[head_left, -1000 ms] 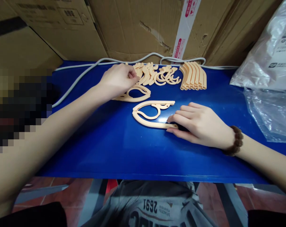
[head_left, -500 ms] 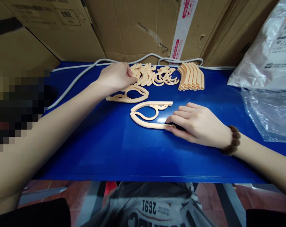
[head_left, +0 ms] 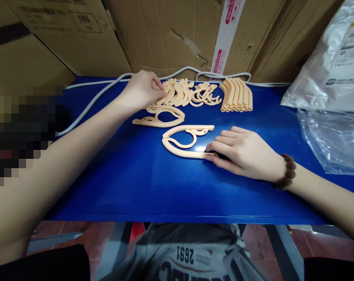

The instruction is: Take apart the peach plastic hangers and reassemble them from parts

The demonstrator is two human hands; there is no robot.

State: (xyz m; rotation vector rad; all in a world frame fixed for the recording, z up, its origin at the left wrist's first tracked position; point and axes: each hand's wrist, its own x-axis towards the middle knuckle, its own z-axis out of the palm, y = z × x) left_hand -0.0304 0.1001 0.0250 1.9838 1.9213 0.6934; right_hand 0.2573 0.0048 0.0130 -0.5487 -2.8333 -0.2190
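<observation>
My right hand (head_left: 238,152) pinches the lower right end of a cream plastic folding hanger (head_left: 182,154), which lies folded on the blue table (head_left: 171,195) with its round hook part inside. At the back, my left hand (head_left: 144,89) is closed, thumb and fingers pinched at the left edge of a pile of small curved hanger pieces (head_left: 181,91). What sits between those fingertips is mostly hidden. Just below the left hand lies another folded hanger (head_left: 162,124). Loose hook pieces (head_left: 204,93) are heaped right of the pile, and hollow curved hanger arms (head_left: 237,95) stand in a neat row beyond them.
A white cable (head_left: 91,103) runs along the back of the table, in front of large cardboard boxes (head_left: 171,35). Clear plastic bags (head_left: 329,78) with a printed label lie at the right. The table's front edge (head_left: 177,220) is close to my lap.
My left hand has shifted slightly left and up at the pile's edge, fingers still pinched. My right hand and the hanger under it stay in place.
</observation>
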